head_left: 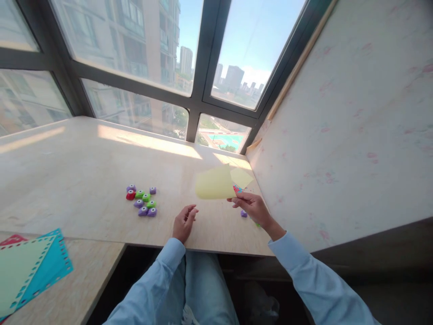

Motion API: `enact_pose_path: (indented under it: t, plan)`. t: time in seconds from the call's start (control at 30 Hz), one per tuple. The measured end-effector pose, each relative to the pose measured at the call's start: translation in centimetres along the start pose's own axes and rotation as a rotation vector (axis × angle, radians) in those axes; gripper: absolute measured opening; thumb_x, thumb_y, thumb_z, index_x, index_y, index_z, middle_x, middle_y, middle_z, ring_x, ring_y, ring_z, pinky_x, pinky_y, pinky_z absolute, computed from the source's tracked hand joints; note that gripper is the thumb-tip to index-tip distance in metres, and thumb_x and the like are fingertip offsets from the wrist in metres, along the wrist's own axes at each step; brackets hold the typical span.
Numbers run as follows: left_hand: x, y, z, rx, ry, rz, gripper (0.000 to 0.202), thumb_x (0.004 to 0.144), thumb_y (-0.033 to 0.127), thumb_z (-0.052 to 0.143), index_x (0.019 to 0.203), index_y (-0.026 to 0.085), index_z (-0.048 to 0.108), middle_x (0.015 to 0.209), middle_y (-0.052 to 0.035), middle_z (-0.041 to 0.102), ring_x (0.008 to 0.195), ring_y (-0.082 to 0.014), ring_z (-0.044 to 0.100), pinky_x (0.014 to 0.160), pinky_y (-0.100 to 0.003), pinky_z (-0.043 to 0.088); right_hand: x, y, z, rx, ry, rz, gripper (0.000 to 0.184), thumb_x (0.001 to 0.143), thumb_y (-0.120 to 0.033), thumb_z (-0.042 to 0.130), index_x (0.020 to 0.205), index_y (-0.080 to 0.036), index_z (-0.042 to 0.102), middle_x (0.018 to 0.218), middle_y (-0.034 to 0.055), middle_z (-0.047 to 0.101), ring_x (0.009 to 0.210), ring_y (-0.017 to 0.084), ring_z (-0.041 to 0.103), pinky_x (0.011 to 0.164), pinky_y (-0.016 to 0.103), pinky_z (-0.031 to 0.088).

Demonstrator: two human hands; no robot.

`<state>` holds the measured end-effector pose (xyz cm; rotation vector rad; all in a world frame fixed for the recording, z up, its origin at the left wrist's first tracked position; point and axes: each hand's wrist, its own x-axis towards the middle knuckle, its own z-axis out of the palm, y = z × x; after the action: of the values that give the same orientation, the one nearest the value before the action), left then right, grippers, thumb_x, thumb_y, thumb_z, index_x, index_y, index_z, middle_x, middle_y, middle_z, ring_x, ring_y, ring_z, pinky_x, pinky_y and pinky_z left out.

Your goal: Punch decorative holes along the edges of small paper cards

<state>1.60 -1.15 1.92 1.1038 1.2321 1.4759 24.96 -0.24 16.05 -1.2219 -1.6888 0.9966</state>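
My right hand [250, 205] pinches a pale yellow sheet of paper [213, 183] by its lower right corner, above the tabletop. The sheet's left end curves. My left hand [184, 222] is off to the lower left of the sheet, fingers loosely curled and apart, with nothing visible in it. Behind the held sheet, a second pale yellow piece of paper [242, 178] lies near the wall. A small red and blue patterned bit [237, 189] shows just above my right fingers. Beside that hand sits a purple craft punch [244, 213], partly covered.
Several small purple, green and red craft punches [145, 197] are grouped left of my hands. Coloured sheets with punched edges [43, 266] lie at the lower left. A window [198, 90] borders the tabletop [101, 194] at the back, and a patterned wall [338, 126] rises on the right.
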Motion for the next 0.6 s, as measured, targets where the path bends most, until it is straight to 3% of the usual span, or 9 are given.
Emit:
enact_pose_path:
  t: [0.1, 0.2, 0.27, 0.33, 0.43, 0.53, 0.6]
  plan:
    - [0.2, 0.6, -1.1, -0.304, -0.016, -0.102, 0.06, 0.075, 0.065, 0.06, 0.104, 0.014, 0.067, 0.098, -0.012, 0.072, 0.069, -0.0166, 0.064, 0.059, -0.027, 0.046, -2.3, 1.0, 2.3, 0.332, 0.161, 0.221, 0.035, 0.07, -0.049, 0.077, 0.085, -0.018, 0.071, 0.078, 0.0033, 0.074, 0.072, 0.018, 0.072, 0.06, 0.027, 0.057]
    - [0.0, 1.3, -2.5, -0.519, -0.057, -0.243, 0.073, 0.073, 0.077, 0.054, 0.106, 0.012, 0.066, 0.095, -0.0144, 0.072, 0.077, -0.0202, 0.067, 0.066, -0.031, 0.05, -4.0, 3.5, 4.6, 0.543, 0.217, 0.497, 0.034, 0.063, -0.04, 0.084, 0.079, -0.016, 0.065, 0.072, 0.0018, 0.071, 0.064, 0.017, 0.072, 0.053, 0.023, 0.054]
    - [-0.4, 1.7, -3.0, -0.548, -0.105, -0.322, 0.074, 0.072, 0.078, 0.054, 0.102, 0.012, 0.066, 0.09, -0.0139, 0.072, 0.077, -0.0214, 0.068, 0.066, -0.032, 0.051, -4.9, 5.0, 6.2, 0.614, 0.229, 0.616, 0.032, 0.063, -0.034, 0.084, 0.078, -0.017, 0.062, 0.068, -0.0004, 0.068, 0.062, 0.017, 0.072, 0.05, 0.022, 0.054]
    - [-0.9, 1.9, -3.0, -0.504, -0.146, -0.366, 0.067, 0.07, 0.074, 0.061, 0.097, 0.013, 0.066, 0.086, -0.0123, 0.072, 0.077, -0.0225, 0.069, 0.065, -0.032, 0.052, -5.7, 6.1, 7.5, 0.649, 0.227, 0.679, 0.028, 0.067, -0.031, 0.081, 0.08, -0.018, 0.06, 0.069, -0.0004, 0.068, 0.062, 0.017, 0.072, 0.049, 0.023, 0.054]
    - [-1.2, 1.6, -2.5, -0.349, -0.161, -0.338, 0.05, 0.065, 0.054, 0.076, 0.094, 0.014, 0.064, 0.085, -0.0086, 0.072, 0.08, -0.0236, 0.069, 0.068, -0.034, 0.054, -6.4, 6.5, 8.7, 0.645, 0.197, 0.698, 0.023, 0.074, -0.03, 0.076, 0.082, -0.018, 0.058, 0.071, 0.0005, 0.068, 0.064, 0.017, 0.072, 0.052, 0.024, 0.056]
    - [-0.6, 1.0, -2.3, -0.111, -0.121, -0.287, 0.042, 0.065, 0.035, 0.077, 0.097, 0.014, 0.062, 0.085, -0.0071, 0.072, 0.079, -0.0218, 0.069, 0.07, -0.033, 0.055, -6.7, 6.6, 8.6, 0.551, 0.113, 0.689, 0.024, 0.078, -0.036, 0.071, 0.086, -0.017, 0.06, 0.08, 0.0036, 0.071, 0.063, 0.016, 0.072, 0.047, 0.021, 0.051]
    - [0.0, 0.4, -2.5, 0.086, -0.131, -0.265, 0.039, 0.069, 0.029, 0.072, 0.102, 0.013, 0.06, 0.085, -0.0076, 0.071, 0.076, -0.0208, 0.069, 0.069, -0.032, 0.055, -6.7, 6.9, 7.8, 0.428, 0.068, 0.663, 0.028, 0.08, -0.042, 0.068, 0.088, -0.016, 0.061, 0.087, 0.0064, 0.072, 0.058, 0.013, 0.069, 0.039, 0.016, 0.041]
